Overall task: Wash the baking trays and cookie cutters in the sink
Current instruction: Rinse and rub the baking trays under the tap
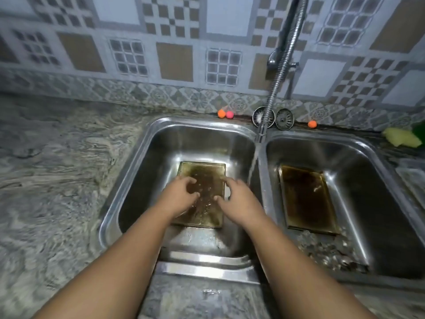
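Note:
A stained rectangular baking tray [207,173] lies flat on the bottom of the left sink basin [142,157]. My left hand [181,195] hovers over its left half with fingers loosely curled, holding nothing. My right hand [236,196] is over the tray's right edge, fingers also bent and empty. A second, darker baking tray [305,199] lies in the right sink basin [372,180]. Water runs from the flexible faucet [268,111] down onto the divider between the basins. No cookie cutters are visible.
Two metal sink strainers [284,119] lean at the back rim. Small orange and pink balls [225,113] and another orange one [312,124] sit along the wall. A yellow sponge [401,137] lies at the far right. Marbled counter [57,169] extends left.

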